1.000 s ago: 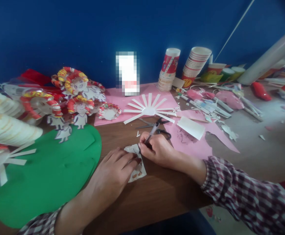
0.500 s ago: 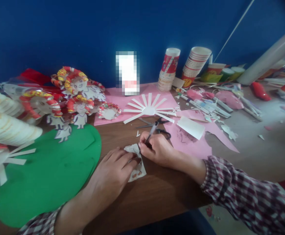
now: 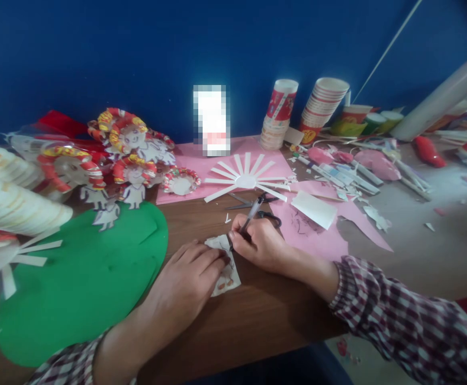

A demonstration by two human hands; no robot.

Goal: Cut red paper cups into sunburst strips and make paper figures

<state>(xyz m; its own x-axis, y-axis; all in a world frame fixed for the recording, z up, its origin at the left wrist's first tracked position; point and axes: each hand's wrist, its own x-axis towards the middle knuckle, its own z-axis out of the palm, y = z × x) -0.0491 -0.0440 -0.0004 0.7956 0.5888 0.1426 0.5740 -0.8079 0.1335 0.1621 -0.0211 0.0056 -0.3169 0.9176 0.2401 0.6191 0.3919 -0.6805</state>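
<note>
My left hand lies flat on a small white paper cut-out on the wooden table, fingers stretched over it and pressing it down. My right hand is closed round a dark pen, its tip touching the top edge of the cut-out. Scissors with black handles lie just beyond my right hand.
A big green paper disc lies to the left, with paper dolls with red-yellow curls behind it. Pink sheets and a white cut paper sunburst lie ahead. Stacked paper cups and scraps crowd the back right.
Hands stay in place on the cut-out; the pen shifts only slightly. The view has moved a little to the left.
</note>
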